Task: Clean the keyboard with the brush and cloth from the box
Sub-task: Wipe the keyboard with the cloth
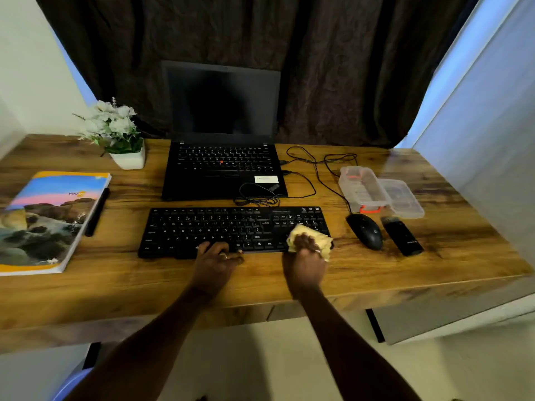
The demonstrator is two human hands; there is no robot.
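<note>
A black keyboard (220, 230) lies on the wooden desk (144, 287) in front of me. My right hand (305, 261) is closed on a crumpled yellow cloth (311, 236) pressed against the keyboard's right front corner. My left hand (215, 261) rests on the keyboard's front edge near the space bar, fingers spread, holding the board down. A clear plastic box (362, 188) with orange clips stands open to the right, its lid (404, 199) beside it. A black brush (402, 235) lies right of the mouse.
An open black laptop (223, 157) sits behind the keyboard with cables (315, 169) trailing right. A black mouse (366, 230) lies right of the keyboard. At the left are a colourful book (49, 218), a pen (97, 212) and a potted white flower (115, 134).
</note>
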